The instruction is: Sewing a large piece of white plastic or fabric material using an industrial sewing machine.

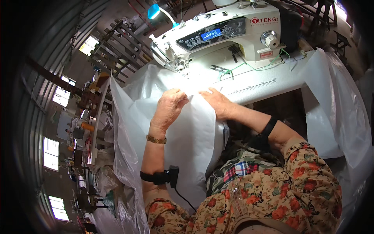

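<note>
A thin white plastic-like sheet (pixel 183 144) hangs over my lap and runs up onto the bed of a white sewing machine (pixel 218 29). My left hand (pixel 170 107) is closed, thumb and fingers pinching the sheet just in front of the needle area (pixel 188 74). Close to its right, my right hand (pixel 219 104) lies on the sheet near its edge with the fingers stretched out. Strong lamp light washes out the sheet between the hands and around the needle, so the presser foot is hard to make out.
Thread snips (pixel 221 69) and a black tool (pixel 233 54) lie under the machine arm with loose green thread (pixel 255 69). A blue lamp (pixel 154 11) shines from the upper left. More sheeting (pixel 335 105) drapes at right; racks (pixel 117 46) stand at far left.
</note>
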`<state>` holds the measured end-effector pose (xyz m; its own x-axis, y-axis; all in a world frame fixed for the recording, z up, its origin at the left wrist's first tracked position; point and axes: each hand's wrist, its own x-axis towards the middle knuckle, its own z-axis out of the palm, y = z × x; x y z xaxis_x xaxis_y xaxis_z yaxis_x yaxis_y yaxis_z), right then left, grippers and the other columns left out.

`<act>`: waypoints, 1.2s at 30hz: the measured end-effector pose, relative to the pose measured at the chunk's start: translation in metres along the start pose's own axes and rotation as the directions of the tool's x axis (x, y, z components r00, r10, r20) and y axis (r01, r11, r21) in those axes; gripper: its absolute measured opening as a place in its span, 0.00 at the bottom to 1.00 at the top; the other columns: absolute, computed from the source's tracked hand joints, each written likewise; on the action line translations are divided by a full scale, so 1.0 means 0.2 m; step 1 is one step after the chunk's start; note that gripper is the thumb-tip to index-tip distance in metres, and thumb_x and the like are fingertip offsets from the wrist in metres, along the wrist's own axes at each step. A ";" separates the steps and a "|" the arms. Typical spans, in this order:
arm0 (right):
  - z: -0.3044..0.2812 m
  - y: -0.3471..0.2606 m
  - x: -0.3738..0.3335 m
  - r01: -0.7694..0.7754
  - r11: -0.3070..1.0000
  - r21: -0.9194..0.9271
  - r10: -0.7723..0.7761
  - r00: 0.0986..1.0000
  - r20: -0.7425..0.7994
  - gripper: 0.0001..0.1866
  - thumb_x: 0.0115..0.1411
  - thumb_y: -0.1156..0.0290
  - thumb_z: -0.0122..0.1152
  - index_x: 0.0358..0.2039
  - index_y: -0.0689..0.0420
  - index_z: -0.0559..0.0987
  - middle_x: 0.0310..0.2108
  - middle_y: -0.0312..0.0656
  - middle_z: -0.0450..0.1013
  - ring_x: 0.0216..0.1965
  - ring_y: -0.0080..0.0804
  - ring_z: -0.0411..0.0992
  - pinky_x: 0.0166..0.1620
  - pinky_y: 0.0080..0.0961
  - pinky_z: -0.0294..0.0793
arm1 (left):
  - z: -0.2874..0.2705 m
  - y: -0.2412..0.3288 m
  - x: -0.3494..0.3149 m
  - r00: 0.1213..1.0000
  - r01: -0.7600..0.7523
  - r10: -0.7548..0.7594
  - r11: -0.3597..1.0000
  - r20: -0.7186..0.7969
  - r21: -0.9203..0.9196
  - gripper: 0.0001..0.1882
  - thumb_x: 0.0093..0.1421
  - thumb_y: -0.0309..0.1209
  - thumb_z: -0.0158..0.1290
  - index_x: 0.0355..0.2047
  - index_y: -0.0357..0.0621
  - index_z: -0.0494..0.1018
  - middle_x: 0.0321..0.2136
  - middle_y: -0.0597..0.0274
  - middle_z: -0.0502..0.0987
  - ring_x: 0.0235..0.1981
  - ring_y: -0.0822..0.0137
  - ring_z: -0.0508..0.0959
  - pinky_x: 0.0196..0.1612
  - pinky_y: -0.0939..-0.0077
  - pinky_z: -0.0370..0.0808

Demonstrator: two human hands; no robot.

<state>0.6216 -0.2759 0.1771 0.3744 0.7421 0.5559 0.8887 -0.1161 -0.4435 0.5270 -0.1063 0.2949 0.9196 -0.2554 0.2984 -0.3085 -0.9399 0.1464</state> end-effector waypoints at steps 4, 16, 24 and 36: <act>0.16 -0.06 -0.07 0.214 0.969 -0.126 -0.223 0.973 -0.066 0.16 0.56 0.69 0.53 0.46 0.58 0.77 0.47 0.49 0.73 0.51 0.45 0.71 0.57 0.43 0.67 | 0.03 -0.01 0.04 0.998 -0.059 0.059 0.998 0.008 -0.003 0.03 0.55 0.24 0.56 0.28 0.40 0.73 0.28 0.56 0.75 0.34 0.52 0.75 0.39 0.61 0.72; 0.01 0.04 -0.08 -0.282 0.917 -0.281 0.217 0.946 -0.240 0.08 0.54 0.72 0.58 0.35 0.57 0.76 0.43 0.41 0.72 0.48 0.40 0.67 0.51 0.38 0.64 | 0.34 -0.19 -0.11 0.969 0.230 -0.244 0.950 -0.043 -0.212 0.08 0.55 0.28 0.58 0.28 0.37 0.71 0.29 0.54 0.75 0.32 0.54 0.75 0.39 0.63 0.73; 0.01 0.01 -0.03 -0.329 0.938 0.106 0.342 0.928 -0.148 0.08 0.56 0.70 0.59 0.36 0.57 0.76 0.36 0.45 0.75 0.43 0.39 0.73 0.50 0.38 0.67 | 0.34 -0.17 -0.13 0.938 0.312 -0.342 0.750 0.061 -0.583 0.11 0.55 0.29 0.63 0.33 0.35 0.76 0.28 0.59 0.76 0.31 0.65 0.77 0.39 0.72 0.75; -0.30 -0.09 -0.09 0.019 0.950 0.312 0.045 0.980 -0.195 0.24 0.56 0.81 0.60 0.54 0.55 0.76 0.38 0.44 0.77 0.43 0.32 0.77 0.44 0.29 0.77 | -0.15 0.20 -0.15 0.999 0.024 -0.015 0.945 0.029 -0.327 0.08 0.59 0.28 0.61 0.31 0.38 0.73 0.22 0.63 0.73 0.24 0.72 0.70 0.28 0.75 0.69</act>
<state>0.6143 -0.3258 0.2170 0.4583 0.5928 0.6622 0.7686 0.1098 -0.6302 0.4801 -0.1287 0.3208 0.9309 -0.2473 0.2689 -0.3490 -0.8198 0.4540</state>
